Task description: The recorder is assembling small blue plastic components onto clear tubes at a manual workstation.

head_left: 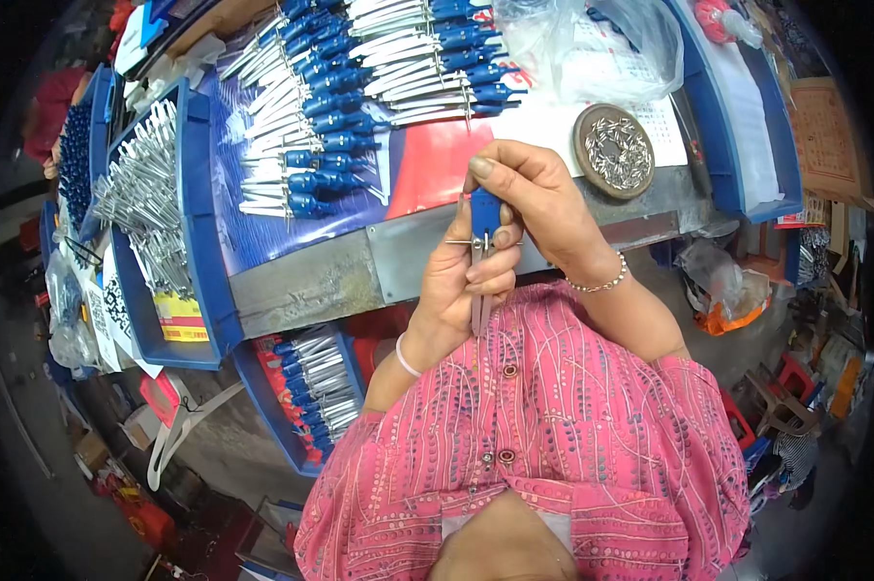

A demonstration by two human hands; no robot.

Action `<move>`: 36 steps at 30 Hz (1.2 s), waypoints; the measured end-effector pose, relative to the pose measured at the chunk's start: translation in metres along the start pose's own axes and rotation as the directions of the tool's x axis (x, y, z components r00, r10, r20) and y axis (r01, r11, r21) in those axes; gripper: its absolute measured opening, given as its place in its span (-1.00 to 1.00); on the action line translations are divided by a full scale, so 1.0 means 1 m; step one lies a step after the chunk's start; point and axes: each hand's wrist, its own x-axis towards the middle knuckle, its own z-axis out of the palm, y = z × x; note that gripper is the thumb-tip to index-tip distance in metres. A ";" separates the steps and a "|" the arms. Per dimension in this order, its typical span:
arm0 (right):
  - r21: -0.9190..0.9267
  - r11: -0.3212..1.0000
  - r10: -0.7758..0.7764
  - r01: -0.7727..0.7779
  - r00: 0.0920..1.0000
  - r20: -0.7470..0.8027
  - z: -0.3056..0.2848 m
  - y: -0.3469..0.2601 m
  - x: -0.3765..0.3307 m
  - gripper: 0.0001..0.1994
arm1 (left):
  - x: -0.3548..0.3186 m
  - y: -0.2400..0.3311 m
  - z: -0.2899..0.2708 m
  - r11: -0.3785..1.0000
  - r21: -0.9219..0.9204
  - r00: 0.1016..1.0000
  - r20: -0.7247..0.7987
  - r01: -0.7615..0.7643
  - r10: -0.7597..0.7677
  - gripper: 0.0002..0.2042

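In front of my chest I hold a blue-handled metal piece (485,211), upright, with pale metal legs pointing down and a thin pin crossing it. My left hand (444,290) is closed around its lower part, below and beside the blue handle. At the handle's top end, the thumb and forefinger of my right hand (550,201) are pinched together; whatever sits between them is too small to make out. Many similar blue-handled pieces (330,126) lie in rows on the bench beyond. Right of my right hand stands a round dish (584,160) of small metal pins (619,155).
At left, a blue bin (197,194) is heaped with metal rods (151,208). A lower blue bin (274,412) holds more blue-handled pieces. Another blue bin (768,136) stands at right, near a clear plastic bag (601,58). The metal bench edge (301,290) runs just beyond my hands.
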 end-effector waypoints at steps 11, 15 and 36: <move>-0.058 0.996 -0.059 0.061 0.997 0.042 -0.009 -0.015 0.005 -0.84 | 0.009 -0.002 0.009 0.998 0.061 0.998 -0.067 -0.016 0.020 -0.55; 0.029 0.998 0.047 -0.048 0.998 0.037 -0.018 -0.013 0.008 -0.84 | 0.016 0.000 0.009 0.999 0.023 0.996 -0.086 0.027 -0.025 -0.56; 0.018 0.997 0.083 -0.082 0.987 -0.137 -0.028 -0.007 0.013 -0.84 | 0.030 0.002 -0.001 0.992 0.124 0.990 -0.144 0.022 -0.004 -0.55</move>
